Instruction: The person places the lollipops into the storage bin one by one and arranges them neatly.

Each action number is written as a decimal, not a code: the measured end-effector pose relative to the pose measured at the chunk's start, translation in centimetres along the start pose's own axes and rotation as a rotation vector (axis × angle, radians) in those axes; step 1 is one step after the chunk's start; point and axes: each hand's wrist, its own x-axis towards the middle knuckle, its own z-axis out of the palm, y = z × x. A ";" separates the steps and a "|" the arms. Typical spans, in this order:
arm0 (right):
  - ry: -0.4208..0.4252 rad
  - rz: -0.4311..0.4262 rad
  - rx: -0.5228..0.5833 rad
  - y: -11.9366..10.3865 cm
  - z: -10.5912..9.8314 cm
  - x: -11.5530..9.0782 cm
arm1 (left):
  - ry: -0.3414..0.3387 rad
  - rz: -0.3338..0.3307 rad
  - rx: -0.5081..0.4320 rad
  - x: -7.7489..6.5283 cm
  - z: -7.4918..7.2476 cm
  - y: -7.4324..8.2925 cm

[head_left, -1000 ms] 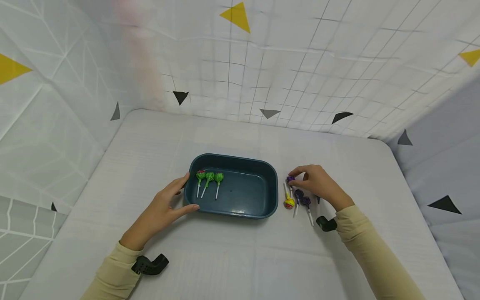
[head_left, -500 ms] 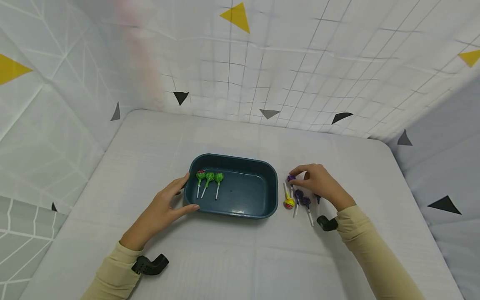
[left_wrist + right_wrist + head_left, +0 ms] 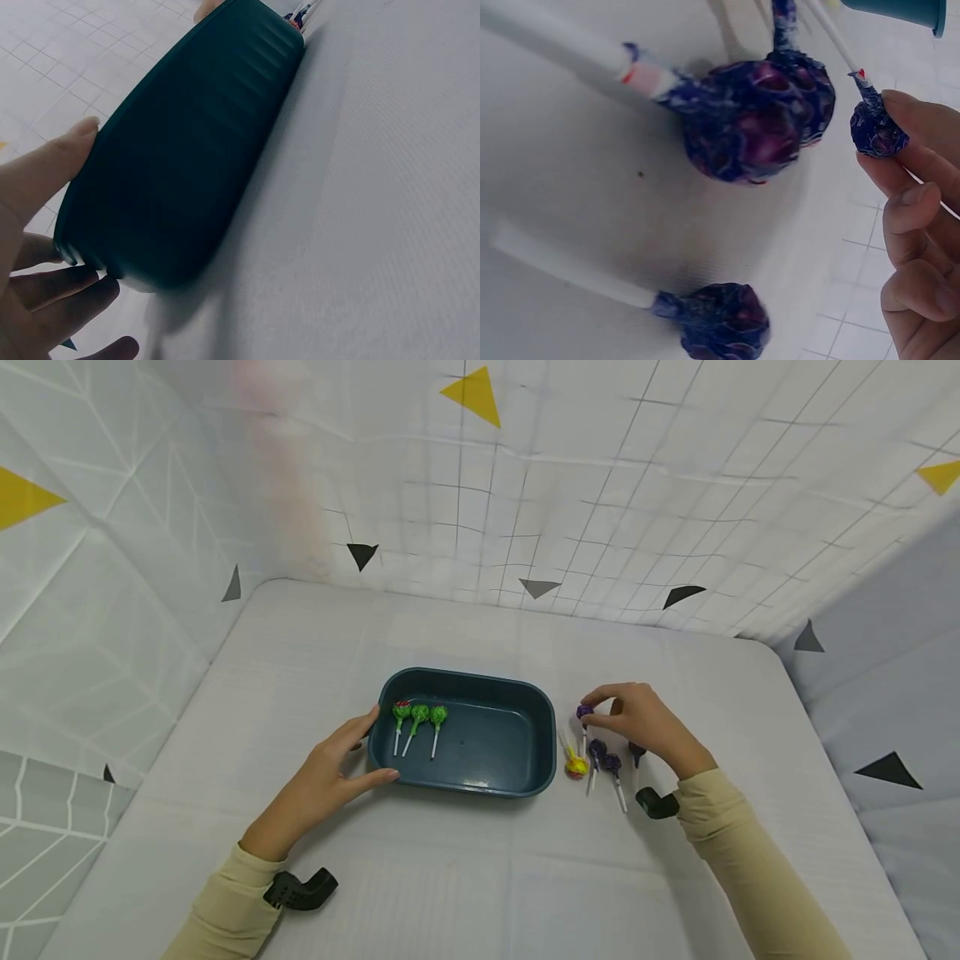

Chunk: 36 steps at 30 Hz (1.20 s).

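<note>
In the head view my left hand (image 3: 330, 777) holds the left end of a dark teal plastic tray (image 3: 487, 789), thumb at the near rim and fingers along the end wall. Several green-wrapped lollipops (image 3: 419, 715) lie side by side in the tray's left part. Right of the tray, my right hand (image 3: 637, 718) pinches the head of a purple-wrapped lollipop (image 3: 879, 131) between thumb and fingertips; its stick points back toward my body. Close by on the table lie a yellow lollipop (image 3: 576, 767) and more purple lollipops (image 3: 612, 763), one partly below my right wrist (image 3: 636, 750).
A white cloth covers the table (image 3: 450, 877). Patterned fabric walls (image 3: 562, 485) stand behind it and at both sides. A black wrist camera (image 3: 300, 890) sits on the left wrist, another camera (image 3: 656, 803) on the right.
My right hand has shifted slightly away and to the right with the purple lollipop. The yellow lollipop has moved a little, its stick swinging left toward the tray. My left hand keeps its place.
</note>
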 end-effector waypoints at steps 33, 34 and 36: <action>0.033 -0.059 0.007 -2.9 -1.9 0.7 | 0.005 0.006 0.011 0.0 0.1 0.0; 0.032 -0.061 0.006 -3.0 -2.0 0.7 | 0.003 0.004 0.009 0.0 0.1 0.0; 0.031 -0.063 0.005 -3.2 -2.0 0.7 | 0.001 0.005 0.007 0.0 0.1 0.0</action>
